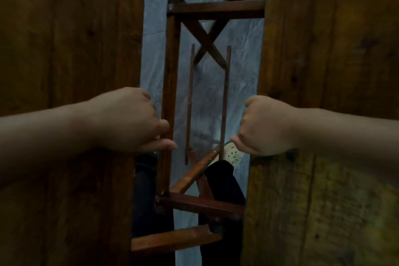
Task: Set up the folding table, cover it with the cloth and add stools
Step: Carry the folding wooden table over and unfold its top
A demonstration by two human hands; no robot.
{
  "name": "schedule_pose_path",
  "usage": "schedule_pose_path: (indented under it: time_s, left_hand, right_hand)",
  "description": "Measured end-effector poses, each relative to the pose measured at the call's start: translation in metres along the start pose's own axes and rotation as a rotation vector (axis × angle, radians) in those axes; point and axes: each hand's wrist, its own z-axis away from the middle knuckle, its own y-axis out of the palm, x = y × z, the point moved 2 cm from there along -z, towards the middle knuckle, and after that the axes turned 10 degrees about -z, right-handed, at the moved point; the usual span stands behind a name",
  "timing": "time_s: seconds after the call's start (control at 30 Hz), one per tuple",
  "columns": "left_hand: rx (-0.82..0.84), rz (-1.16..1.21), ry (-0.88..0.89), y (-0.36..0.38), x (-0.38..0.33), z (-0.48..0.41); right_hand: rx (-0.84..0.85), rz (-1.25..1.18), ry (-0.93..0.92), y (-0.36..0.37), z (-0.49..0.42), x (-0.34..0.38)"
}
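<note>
The folding table fills the view as two dark wooden halves, a left leaf (64,49) and a right leaf (334,49), with a wide gap between them. In the gap I look down on the table's wooden frame (216,9) of crossbars, crossed braces and thin rods. My left hand (133,123) grips the inner edge of the left leaf, fingers curled under it. My right hand (267,127) grips the inner edge of the right leaf the same way. No cloth or stools are in view.
A grey marbled floor (207,93) shows through the gap. My legs in dark trousers (222,183) and a pale perforated shoe (232,154) stand under the frame at the near end.
</note>
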Motion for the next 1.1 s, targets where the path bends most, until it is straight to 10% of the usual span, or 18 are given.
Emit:
schedule_pose_path:
  time_s: [1.1]
  left_hand:
    - [-0.535,-0.002,-0.045,0.041,0.014,-0.075]
  right_hand:
    - [-0.113,0.111,0.042,0.021,-0.004,-0.027]
